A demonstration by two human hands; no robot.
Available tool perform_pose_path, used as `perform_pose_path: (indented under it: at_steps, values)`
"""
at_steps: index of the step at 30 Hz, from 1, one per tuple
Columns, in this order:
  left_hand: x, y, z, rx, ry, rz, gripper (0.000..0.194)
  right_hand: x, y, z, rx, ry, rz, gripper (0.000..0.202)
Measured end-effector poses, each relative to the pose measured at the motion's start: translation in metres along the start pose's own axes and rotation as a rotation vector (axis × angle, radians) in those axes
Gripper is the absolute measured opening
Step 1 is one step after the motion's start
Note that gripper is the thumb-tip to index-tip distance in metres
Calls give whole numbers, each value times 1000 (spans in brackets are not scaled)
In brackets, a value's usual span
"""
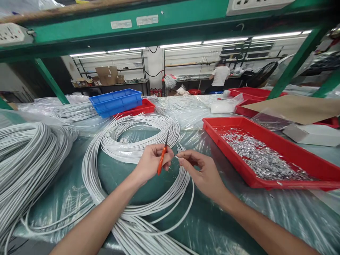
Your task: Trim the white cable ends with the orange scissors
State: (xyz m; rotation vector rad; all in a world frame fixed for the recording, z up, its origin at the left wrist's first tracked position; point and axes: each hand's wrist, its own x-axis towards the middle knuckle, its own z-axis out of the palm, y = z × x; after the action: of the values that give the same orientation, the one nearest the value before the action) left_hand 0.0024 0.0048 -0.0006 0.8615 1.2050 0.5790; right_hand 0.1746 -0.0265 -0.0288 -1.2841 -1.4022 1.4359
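Note:
My left hand (149, 162) is closed, with a small orange-handled tool (160, 162) held between its fingers. The tool's thin dark tip points up and away; its exact kind is unclear. Close beside it, my right hand (205, 173) pinches a white cable (193, 198) near its end. Thumb and fingertips of both hands almost meet at that cable end, and a tiny dark bit shows there, too small to name. Below the hands lies a loose coil of white cables (91, 173), and another white coil (127, 152) sits just behind.
At right a red tray (225, 150) holds many small shiny metal pieces. A large cable bundle (32, 170) fills the left side. Blue bins (117, 101) stand at the back. A green shelf beam (186, 21) crosses overhead. A person (220, 76) sits far off.

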Motion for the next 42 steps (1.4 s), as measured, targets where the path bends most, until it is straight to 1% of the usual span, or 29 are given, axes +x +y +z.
perform_pose_path:
  at_steps: [3,9,12,14,17,19,20,23,24,27,29,31,33,35,38,39,42]
  values:
    - [0,-1,0,9,-7,-10,20,1,4,0,14,-15,16,18]
    - [0,1,0,-20,-14,-1,15,4,7,2,257,-84,154,25]
    - [-1,2,-2,-26,-42,-21,17,6,5,1,310,-108,189,26]
    - [0,1,-3,-77,-72,-56,21,6,3,0,281,-112,168,25]
    - [2,-3,-4,-226,-129,-137,25,4,2,-2,213,-126,119,20]
    - [3,-7,-4,-302,-145,-184,23,3,2,-2,234,-157,119,17]
    - [4,-9,-4,-321,-148,-198,22,3,2,-2,260,-174,129,18]
    - [6,-13,-4,-309,-156,-206,22,2,3,-2,283,-214,131,35]
    - [6,-14,-5,-296,-158,-201,23,3,4,-2,254,-223,117,37]
    - [6,-12,-6,-253,-141,-167,25,6,5,-6,135,-226,64,28]
    - [7,-10,-8,-213,-109,-130,29,8,6,-8,83,-196,50,25]
    - [9,-8,-9,-134,-68,-105,33,9,7,-9,58,-171,51,26]
    - [11,-7,-11,-6,-12,-66,35,10,9,-10,48,-147,57,28]
    - [12,-8,-11,121,30,5,34,11,11,-10,57,-105,68,31]
    - [10,-8,-12,266,24,106,34,14,15,-12,112,-41,115,37]
    - [8,-8,-12,349,17,134,34,15,16,-13,134,-28,136,40]
    - [5,-9,-15,727,22,242,34,19,16,-16,176,-11,168,42]
